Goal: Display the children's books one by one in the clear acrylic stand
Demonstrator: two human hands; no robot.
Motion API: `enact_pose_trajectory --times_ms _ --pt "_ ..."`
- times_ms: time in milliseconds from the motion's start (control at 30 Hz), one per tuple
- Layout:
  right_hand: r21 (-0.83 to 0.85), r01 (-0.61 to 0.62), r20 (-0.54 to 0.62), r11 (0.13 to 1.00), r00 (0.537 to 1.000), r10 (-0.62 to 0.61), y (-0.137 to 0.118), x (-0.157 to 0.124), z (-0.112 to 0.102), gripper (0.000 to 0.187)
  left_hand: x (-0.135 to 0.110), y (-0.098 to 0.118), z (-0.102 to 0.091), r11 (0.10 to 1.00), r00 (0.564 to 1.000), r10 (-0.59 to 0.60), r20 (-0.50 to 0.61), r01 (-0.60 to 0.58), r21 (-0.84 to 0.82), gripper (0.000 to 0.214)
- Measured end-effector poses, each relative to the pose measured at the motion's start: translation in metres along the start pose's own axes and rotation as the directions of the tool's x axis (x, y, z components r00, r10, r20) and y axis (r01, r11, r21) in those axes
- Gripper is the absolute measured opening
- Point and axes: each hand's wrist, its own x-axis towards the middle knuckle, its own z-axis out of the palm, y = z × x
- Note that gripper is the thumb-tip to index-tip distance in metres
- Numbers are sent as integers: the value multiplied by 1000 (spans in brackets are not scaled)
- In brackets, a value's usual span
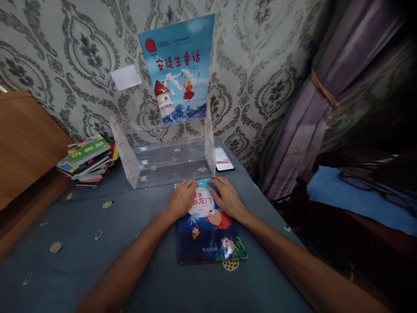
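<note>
A dark blue picture book [208,237] with cartoon fish lies flat on the grey-blue tablecloth [97,261]. My left hand [181,199] rests palm down on its top left part, fingers stretched toward the far edge. On the top right part lies my right hand [227,198], also flat with fingers out. Just beyond the book stands a clear acrylic book stand [163,161]. A light blue picture book [179,69] with a lighthouse and red figure stands upright in its right side.
A stack of colourful books [87,160] sits at the left by a wooden headboard [22,139]. A phone [224,166] lies right of the stand. Patterned wallpaper is behind, a purple tied curtain [312,108] at right, and glasses [361,180] on a blue cloth.
</note>
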Motion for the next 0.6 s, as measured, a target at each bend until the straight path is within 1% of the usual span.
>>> enact_pose_trajectory --times_ms 167,333,600 --pt "2 19 16 1000 1000 -19 0 0 0 28 0 0 0 1000 1000 -2 9 2 -8 30" --pt "-26 29 37 999 999 -28 4 0 3 30 0 1 1 1000 1000 -9 10 8 23 27" --pt "-19 51 21 999 998 -51 8 -1 8 30 0 -1 2 999 1000 13 6 -13 42 27"
